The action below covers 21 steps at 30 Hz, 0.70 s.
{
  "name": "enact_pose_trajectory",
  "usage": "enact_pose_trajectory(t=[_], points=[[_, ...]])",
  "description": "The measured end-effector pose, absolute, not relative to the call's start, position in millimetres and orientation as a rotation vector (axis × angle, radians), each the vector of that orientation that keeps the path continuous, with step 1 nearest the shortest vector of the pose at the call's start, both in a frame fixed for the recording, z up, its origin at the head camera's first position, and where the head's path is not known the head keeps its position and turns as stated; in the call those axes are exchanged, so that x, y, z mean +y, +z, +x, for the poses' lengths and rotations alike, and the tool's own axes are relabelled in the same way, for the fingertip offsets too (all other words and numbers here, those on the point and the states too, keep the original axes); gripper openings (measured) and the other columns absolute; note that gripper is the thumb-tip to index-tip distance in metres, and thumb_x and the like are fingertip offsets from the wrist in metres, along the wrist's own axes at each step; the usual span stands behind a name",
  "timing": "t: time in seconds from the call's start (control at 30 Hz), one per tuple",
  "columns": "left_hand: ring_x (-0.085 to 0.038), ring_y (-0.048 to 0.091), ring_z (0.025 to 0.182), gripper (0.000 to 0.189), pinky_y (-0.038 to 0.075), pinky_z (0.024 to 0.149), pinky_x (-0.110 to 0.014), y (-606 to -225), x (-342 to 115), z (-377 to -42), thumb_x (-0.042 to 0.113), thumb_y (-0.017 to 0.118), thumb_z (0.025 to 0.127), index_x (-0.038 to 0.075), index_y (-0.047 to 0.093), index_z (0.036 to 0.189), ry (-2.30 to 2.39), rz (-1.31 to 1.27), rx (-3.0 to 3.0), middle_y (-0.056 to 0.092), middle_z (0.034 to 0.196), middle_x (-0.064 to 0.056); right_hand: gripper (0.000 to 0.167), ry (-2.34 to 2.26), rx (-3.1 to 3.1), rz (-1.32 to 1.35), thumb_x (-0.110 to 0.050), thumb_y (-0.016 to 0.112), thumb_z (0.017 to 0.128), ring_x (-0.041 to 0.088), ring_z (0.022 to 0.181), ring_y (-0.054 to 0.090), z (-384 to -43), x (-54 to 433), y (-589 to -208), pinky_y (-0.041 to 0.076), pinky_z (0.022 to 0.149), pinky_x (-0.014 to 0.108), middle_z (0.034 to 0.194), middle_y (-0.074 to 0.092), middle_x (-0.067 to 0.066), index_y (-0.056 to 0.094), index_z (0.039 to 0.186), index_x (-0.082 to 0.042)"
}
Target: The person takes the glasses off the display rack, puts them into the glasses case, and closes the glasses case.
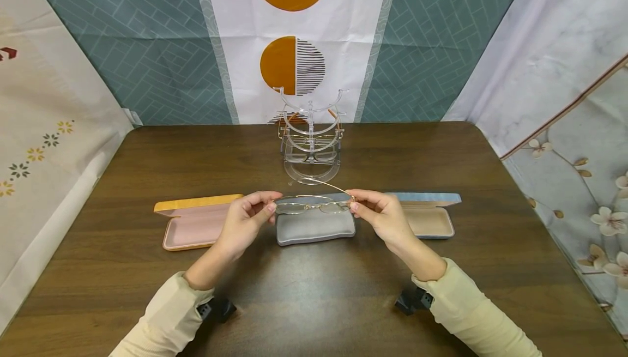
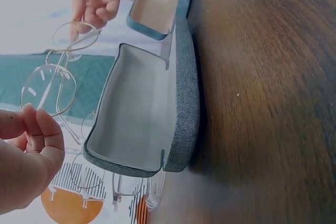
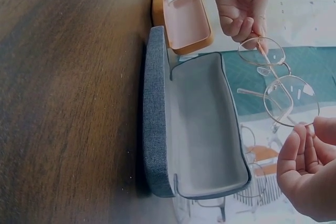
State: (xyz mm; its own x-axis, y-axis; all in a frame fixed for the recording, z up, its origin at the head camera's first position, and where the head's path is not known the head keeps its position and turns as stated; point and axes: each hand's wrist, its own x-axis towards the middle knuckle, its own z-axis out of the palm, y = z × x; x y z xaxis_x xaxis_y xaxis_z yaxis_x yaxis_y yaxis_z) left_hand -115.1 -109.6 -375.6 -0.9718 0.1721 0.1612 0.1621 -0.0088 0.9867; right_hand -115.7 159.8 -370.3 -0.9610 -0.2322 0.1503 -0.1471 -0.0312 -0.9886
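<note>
Thin gold-rimmed eyeglasses [image 1: 307, 206] with clear lenses are held level between both hands. My left hand [image 1: 247, 222] pinches their left end between thumb and fingers. At the other end, the thumb and fingers of my right hand [image 1: 387, 219] grip the frame near the hinge. One temple slants up and inward from the right end; the other runs across behind the lenses. Below and behind the eyeglasses lies an open grey glasses case [image 1: 316, 231], its pale lining bare. In the left wrist view, the round lens rims [image 2: 68, 106] stand beside the case's mouth.
An open yellow case [image 1: 188, 233] with pink lining lies to the left, an open blue case [image 1: 436, 223] with beige lining to the right. Behind them rises a clear tiered display stand [image 1: 311, 122] carrying more glasses. The brown tabletop [image 1: 314, 302] extends in front.
</note>
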Motion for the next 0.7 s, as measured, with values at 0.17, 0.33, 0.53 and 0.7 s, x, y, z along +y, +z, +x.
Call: enact_pose_trajectory(t=[0.17, 0.33, 0.53, 0.7], points=[[-0.011, 0.051, 0.059, 0.02, 0.047, 0.056, -0.021, -375.6, -109.2, -115.3, -0.01, 0.054, 0.085, -0.017, 0.057, 0.104, 2.197, 0.364, 2.212, 0.055, 0.074, -0.012, 0.03, -2.165, 2.144, -0.425, 0.007, 0.055, 0.086, 0.006, 0.077, 0.059, -115.6, 160.0, -370.1, 0.051, 0.069, 0.022, 0.085, 0.064, -0.007, 0.051, 0.114, 0.019], [-0.011, 0.052, 0.059, 0.02, 0.047, 0.057, -0.021, -375.7, -108.6, -115.7, -0.011, 0.054, 0.085, -0.017, 0.058, 0.104, 2.196, 0.362, 2.214, 0.055, 0.075, -0.016, 0.028, -2.147, 2.154, -0.448, 0.007, 0.054, 0.087, 0.009, 0.077, 0.059, -115.8, 160.6, -370.2, 0.051, 0.07, 0.025, 0.086, 0.064, -0.005, 0.052, 0.113, 0.018], [-0.011, 0.052, 0.059, 0.02, 0.047, 0.056, -0.021, -375.7, -109.6, -115.4, -0.011, 0.053, 0.085, -0.017, 0.057, 0.104, 2.205, 0.363, 2.209, 0.056, 0.073, -0.009, 0.027, -2.111, 2.159, -0.462, 0.006, 0.053, 0.088, 0.013, 0.079, 0.059, -116.3, 160.5, -371.2, 0.051, 0.07, 0.026, 0.087, 0.062, -0.002, 0.053, 0.112, 0.017], [-0.01, 0.052, 0.059, 0.02, 0.047, 0.057, -0.021, -375.6, -110.5, -115.4, -0.011, 0.054, 0.085, -0.017, 0.058, 0.104, 2.208, 0.375, 2.211, 0.057, 0.073, -0.011, 0.026, -2.092, 2.166, -0.439, 0.006, 0.052, 0.088, 0.013, 0.079, 0.059, -116.8, 159.9, -370.6, 0.051, 0.071, 0.026, 0.088, 0.062, 0.0, 0.053, 0.113, 0.016]])
